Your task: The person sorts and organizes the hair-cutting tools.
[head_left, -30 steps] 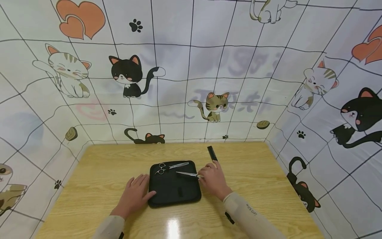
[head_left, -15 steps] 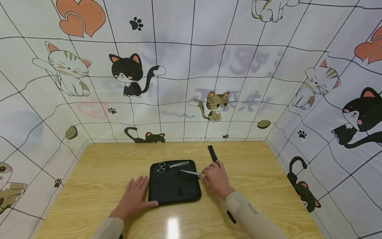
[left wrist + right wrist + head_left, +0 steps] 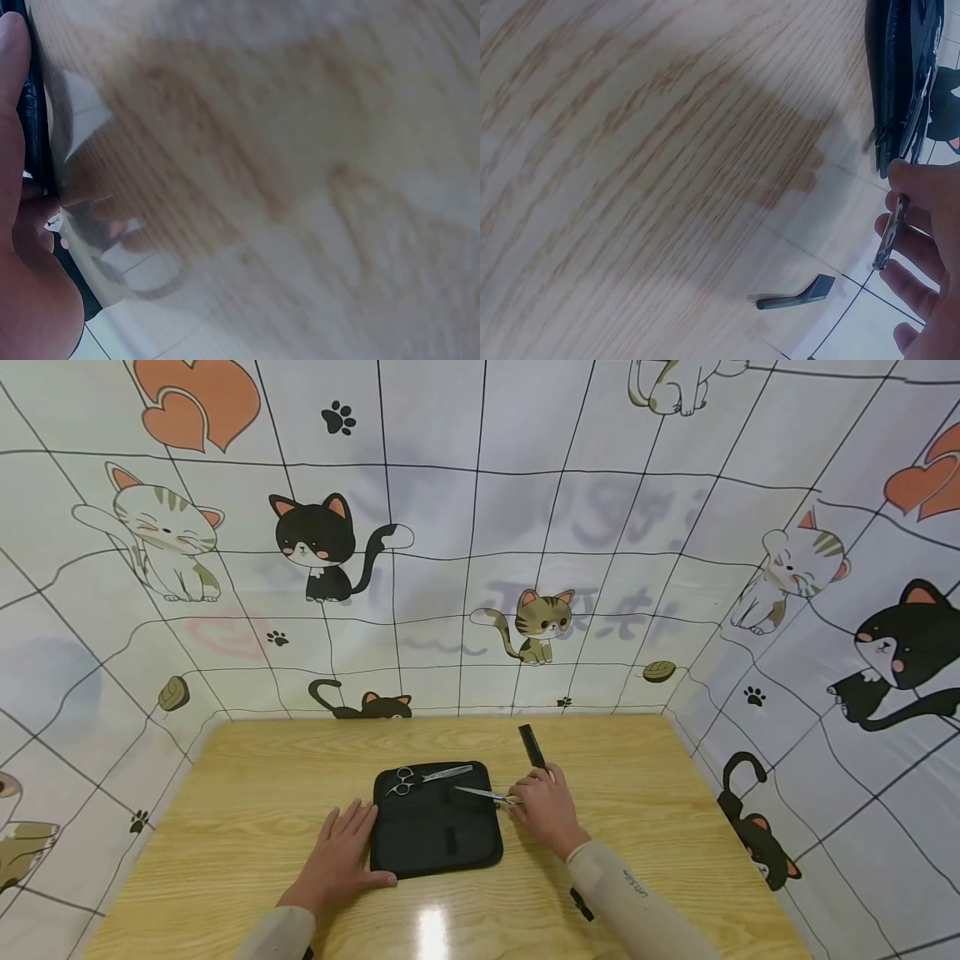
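My right hand [image 3: 546, 808] pinches a pair of silver scissors [image 3: 480, 792] by the handle end, its blades pointing left over the top right of a flat black case [image 3: 420, 839]. In the right wrist view the scissors' metal handle [image 3: 889, 238] shows between thumb and fingers, beside the case's edge [image 3: 891, 90]. A second pair, toothed thinning scissors [image 3: 442, 773], lies across the case's upper part. With fingers extended, my left hand [image 3: 341, 856] rests on the table against the case's left side, its thumb at the near left corner.
A black comb [image 3: 531, 745] lies on the wooden table [image 3: 637, 860] just beyond my right hand. A dark strap [image 3: 581, 903] hangs below the right sleeve. Cat-patterned cloth walls [image 3: 435, 527] border the table at the back and both sides.
My right hand has shifted slightly to the right, drawing the scissors a little further toward the case's right edge. The left thumb has slid to the case's near corner.
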Available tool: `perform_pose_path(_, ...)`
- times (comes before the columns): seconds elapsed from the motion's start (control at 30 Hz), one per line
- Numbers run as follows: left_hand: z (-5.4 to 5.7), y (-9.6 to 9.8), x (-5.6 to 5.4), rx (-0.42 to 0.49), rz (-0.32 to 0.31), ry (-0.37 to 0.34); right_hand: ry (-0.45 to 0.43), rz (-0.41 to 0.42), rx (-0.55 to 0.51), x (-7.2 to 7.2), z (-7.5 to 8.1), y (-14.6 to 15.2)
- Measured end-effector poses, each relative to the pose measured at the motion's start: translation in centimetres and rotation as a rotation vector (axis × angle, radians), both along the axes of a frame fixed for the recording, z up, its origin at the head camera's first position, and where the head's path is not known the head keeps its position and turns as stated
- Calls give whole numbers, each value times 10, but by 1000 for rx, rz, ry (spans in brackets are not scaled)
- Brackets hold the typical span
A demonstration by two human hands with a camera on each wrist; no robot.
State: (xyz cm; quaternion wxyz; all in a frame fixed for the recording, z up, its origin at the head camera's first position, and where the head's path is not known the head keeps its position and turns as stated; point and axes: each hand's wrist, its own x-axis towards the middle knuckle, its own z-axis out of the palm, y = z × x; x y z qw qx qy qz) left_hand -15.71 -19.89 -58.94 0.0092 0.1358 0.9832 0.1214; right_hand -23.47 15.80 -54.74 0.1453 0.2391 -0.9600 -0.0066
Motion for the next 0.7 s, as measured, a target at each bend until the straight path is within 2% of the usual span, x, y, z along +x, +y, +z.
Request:
perform_pose_path(0.27, 4, 0, 0, 57, -9, 15, 5, -3, 17, -3, -3, 0)
perform_pose_path(0.47, 6, 1, -1, 82, -2, 0, 21, 10, 6, -4, -3, -1)
perform_pose_path(0.7, 5, 0, -2, 101, -2, -9, 25, 28, 14, -4, 1, -5)
